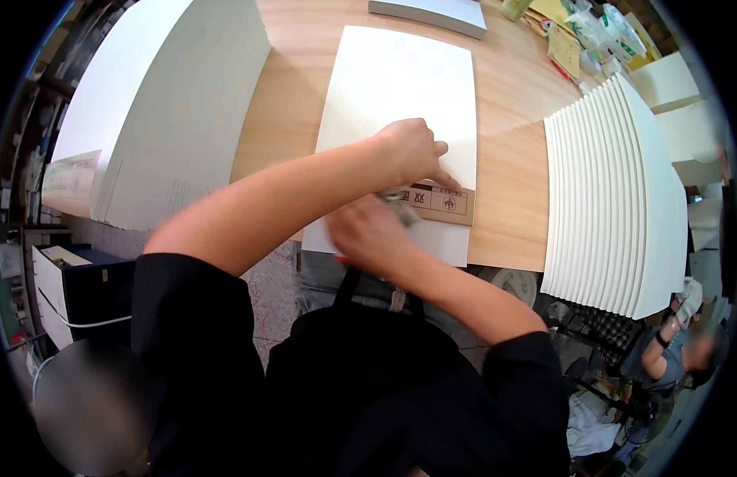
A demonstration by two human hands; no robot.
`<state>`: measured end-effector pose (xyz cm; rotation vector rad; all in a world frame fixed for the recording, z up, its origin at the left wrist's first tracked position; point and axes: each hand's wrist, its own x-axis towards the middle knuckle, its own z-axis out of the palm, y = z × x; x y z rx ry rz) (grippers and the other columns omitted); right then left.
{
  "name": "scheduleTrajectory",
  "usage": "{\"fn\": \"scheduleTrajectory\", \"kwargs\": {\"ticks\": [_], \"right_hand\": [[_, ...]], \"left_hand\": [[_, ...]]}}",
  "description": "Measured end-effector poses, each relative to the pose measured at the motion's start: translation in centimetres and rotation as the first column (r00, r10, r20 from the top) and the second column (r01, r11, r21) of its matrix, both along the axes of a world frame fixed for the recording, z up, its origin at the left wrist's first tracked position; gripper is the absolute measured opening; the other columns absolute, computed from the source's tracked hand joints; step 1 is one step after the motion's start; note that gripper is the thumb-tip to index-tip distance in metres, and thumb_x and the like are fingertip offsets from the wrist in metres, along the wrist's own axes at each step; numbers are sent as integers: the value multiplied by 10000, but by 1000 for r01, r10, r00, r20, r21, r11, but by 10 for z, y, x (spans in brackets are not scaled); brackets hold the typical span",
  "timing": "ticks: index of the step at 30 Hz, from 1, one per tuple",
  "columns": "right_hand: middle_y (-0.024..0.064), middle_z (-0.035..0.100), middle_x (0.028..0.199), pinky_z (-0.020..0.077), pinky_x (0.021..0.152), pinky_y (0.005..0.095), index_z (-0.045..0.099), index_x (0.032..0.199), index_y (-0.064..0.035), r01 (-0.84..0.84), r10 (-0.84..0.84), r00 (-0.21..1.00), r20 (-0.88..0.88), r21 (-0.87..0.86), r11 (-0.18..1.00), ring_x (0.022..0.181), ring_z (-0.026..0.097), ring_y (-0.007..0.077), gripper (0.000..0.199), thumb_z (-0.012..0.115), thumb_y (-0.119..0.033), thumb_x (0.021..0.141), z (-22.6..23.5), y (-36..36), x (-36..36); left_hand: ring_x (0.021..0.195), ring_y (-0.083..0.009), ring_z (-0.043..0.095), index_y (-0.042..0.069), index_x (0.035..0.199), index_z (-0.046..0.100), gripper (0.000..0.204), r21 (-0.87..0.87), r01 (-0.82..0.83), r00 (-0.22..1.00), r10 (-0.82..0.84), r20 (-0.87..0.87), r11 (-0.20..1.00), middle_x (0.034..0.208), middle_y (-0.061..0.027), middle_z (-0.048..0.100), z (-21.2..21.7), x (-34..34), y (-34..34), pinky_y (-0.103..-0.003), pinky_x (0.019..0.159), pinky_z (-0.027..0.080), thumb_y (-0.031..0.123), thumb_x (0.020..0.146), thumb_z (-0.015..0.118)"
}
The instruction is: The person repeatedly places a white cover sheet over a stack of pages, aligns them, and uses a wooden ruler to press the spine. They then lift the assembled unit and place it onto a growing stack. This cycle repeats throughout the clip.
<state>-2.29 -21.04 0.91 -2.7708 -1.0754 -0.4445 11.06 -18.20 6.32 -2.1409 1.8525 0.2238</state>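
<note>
A white sheet or flat stack of sheets (400, 95) lies on the wooden table before me. Across its near part rests a brown printed strip (448, 208), flat and straight-edged. My left hand (416, 151) presses the far edge of this strip with a stretched finger, its thumb apart. Beneath my left forearm crosses my right hand (368, 234), blurred, with its fingers curled in at the strip's left end. Something greyish (402, 208) shows by those fingers, and a small red bit peeks out under the hand; what it holds is hidden.
A tall stack of white sheets (185, 103) stands on the left. Thick white bundles (599, 199) fan out in a stepped row on the right. Another pad (432, 14) lies at the far edge, near bags and yellow papers (567, 48). A co-worker (670, 350) sits at lower right.
</note>
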Motion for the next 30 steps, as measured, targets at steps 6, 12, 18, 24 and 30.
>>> {"fn": "scheduleTrajectory", "kwargs": {"ticks": [6,12,18,24,30], "right_hand": [[155,668,1022,531,888,478,685,978,5,13,1,998,-63,225,974,1026,656,340,235,661,-130,786,-21,55,19],[103,620,884,538,792,406,652,864,-45,269,-262,963,67,-125,955,882,632,263,94,672,-99,790,10,-131,-59],[108,712,1085,542,878,383,749,1075,-7,677,-652,735,-186,265,687,1037,669,283,175,673,-77,934,8,-209,-107],[150,740,1110,543,900,353,737,1174,21,697,-626,669,-400,629,343,1019,705,276,255,669,-178,1030,10,-199,-102],[183,762,1133,592,710,313,709,1111,35,829,-216,526,-823,552,-84,960,762,247,386,603,-335,1085,60,-182,-56]], "left_hand": [[1108,-212,676,591,1604,281,1140,66,24,1000,-26,17,998,1256,-17,657,23,-6,9,-333,945,515,192,742,910],[1062,-219,682,516,1658,184,1284,82,38,989,-49,140,996,1211,-26,666,14,-14,11,-327,930,516,228,676,959],[1109,-246,646,315,1556,524,741,-57,-143,985,147,92,988,1192,-48,658,9,-41,61,-374,995,500,266,875,812],[996,-244,659,145,1205,719,370,-578,-101,995,75,-68,810,1020,-19,670,-22,-60,119,-438,1061,481,250,862,809],[1022,-203,692,104,925,709,94,-638,-251,941,339,16,728,1006,-12,722,42,-23,91,-467,1125,454,173,884,758]]}}
